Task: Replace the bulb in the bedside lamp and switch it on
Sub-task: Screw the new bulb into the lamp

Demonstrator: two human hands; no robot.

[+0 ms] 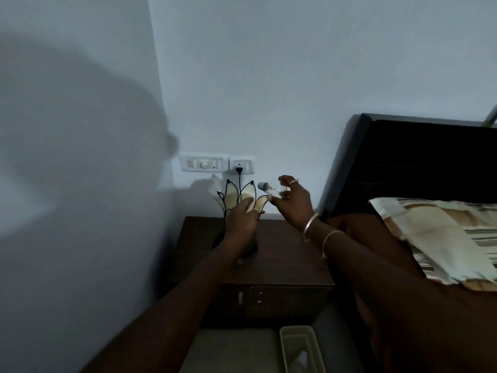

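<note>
The bedside lamp has cream petal-shaped glass panels edged in black wire and stands unlit at the back left of a dark wooden nightstand. My left hand grips the lamp's shade from the front. My right hand holds a clear glass bulb just right of the shade, its metal screw base pointing left toward the lamp. The lamp's black cord runs up to a plug in the wall socket.
A white switch panel sits on the wall above the lamp. A dark headboard and a striped pillow lie to the right. A pale rectangular bin stands on the floor below the nightstand drawer.
</note>
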